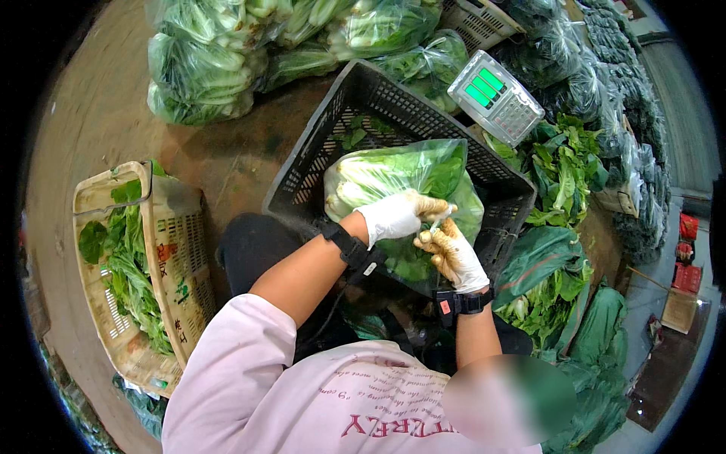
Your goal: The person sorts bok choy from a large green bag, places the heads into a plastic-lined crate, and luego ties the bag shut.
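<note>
A clear plastic bag of leafy green vegetables [385, 176] lies in a black slatted plastic crate [300, 153], its pale stem ends towards the left. My left hand [400, 214], in a white glove with brown-stained fingers, grips the bag's gathered neck from the left. Just below and to the right, my right hand [454, 255], gloved alike, has its fingers curled at the same twisted neck. The fingertips of both hands nearly meet there. Whether a tie is wound around the neck is too small to tell.
A scale display [496, 97] with lit green panels stands beyond the crate. Left is a cream plastic basket [164, 267] of loose leaves. Filled vegetable bags [201, 74] are stacked ahead. Loose greens [561, 176] and a green woven sack [536, 261] lie to the right.
</note>
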`<state>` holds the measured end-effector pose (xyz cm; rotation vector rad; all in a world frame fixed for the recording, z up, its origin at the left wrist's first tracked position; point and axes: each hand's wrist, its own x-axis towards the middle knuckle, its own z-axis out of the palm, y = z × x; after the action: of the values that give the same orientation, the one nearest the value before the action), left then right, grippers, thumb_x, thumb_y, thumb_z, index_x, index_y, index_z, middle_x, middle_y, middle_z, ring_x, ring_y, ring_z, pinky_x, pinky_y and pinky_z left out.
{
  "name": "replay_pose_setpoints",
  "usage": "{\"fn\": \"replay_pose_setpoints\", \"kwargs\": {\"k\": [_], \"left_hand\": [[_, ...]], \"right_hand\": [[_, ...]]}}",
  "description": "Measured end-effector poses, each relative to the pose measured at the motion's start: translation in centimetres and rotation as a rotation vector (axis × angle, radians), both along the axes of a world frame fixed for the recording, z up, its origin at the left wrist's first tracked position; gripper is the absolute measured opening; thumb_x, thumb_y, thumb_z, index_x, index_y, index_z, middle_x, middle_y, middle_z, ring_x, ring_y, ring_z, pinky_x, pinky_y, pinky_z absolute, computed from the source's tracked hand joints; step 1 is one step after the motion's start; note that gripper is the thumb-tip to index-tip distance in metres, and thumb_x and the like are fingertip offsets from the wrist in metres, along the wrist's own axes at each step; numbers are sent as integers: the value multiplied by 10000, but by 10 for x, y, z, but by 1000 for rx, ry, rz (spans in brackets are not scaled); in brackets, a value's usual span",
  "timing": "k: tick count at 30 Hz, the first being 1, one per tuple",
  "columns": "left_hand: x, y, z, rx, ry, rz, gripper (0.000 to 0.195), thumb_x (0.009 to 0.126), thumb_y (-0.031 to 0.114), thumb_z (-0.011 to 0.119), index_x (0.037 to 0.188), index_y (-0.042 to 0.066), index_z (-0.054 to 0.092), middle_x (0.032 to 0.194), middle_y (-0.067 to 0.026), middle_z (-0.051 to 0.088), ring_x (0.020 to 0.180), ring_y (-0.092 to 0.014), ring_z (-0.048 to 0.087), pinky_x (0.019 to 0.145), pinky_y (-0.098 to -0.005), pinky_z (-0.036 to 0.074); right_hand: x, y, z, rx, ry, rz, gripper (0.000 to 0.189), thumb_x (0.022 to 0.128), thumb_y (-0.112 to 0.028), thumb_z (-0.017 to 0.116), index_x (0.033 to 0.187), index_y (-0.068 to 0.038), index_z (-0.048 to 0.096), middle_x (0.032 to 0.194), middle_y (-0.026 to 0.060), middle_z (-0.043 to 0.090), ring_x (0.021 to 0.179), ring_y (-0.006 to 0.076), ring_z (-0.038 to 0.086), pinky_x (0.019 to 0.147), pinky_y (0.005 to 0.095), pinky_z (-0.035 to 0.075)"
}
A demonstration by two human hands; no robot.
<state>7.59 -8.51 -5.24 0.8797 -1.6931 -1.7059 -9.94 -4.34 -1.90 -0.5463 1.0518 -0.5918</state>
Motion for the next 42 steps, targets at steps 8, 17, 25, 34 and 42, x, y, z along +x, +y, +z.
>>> {"fn": "replay_pose_setpoints", "kwargs": {"k": [8, 17, 25, 34, 42], "left_hand": [[0, -5, 7, -272, -231, 97, 268, 730, 125, 620, 990, 75, 661, 868, -147, 662, 801, -269, 644, 725, -333, 499], [-4, 0, 9, -21, -258, 117, 285, 776, 253, 574, 898, 6, 645, 813, -116, 666, 756, -236, 631, 717, -304, 481], [-2, 0, 5, 253, -150, 72, 210, 798, 201, 578, 882, 13, 618, 782, -36, 629, 752, -109, 567, 702, -257, 449], [-5, 6, 0, 570, 118, 269, 186, 791, 196, 568, 817, 14, 598, 699, -41, 588, 658, -157, 534, 640, -311, 443], [5, 22, 12, 6, -410, 248, 286, 783, 321, 609, 784, 37, 632, 758, -183, 613, 731, -329, 597, 654, -385, 457]], "right_hand": [[-3, -13, 20, -231, 613, 291, 228, 865, -160, 567, 1065, -53, 543, 927, 7, 621, 774, 60, 564, 572, 186, 448], [-15, -9, -17, -133, 295, 51, 111, 803, -139, 634, 882, -108, 562, 847, -20, 613, 760, 45, 577, 517, 163, 369], [0, 0, -42, -149, 186, -302, 40, 839, -117, 558, 864, -95, 580, 750, -22, 597, 651, 38, 530, 478, 146, 311], [4, -12, -26, -250, 440, -183, 86, 847, -89, 582, 867, -7, 597, 761, 13, 603, 603, 59, 519, 511, 190, 394], [20, -17, -70, -671, 764, -491, 151, 815, -1, 526, 963, -26, 513, 781, 64, 599, 675, 135, 570, 585, 264, 467]]}}
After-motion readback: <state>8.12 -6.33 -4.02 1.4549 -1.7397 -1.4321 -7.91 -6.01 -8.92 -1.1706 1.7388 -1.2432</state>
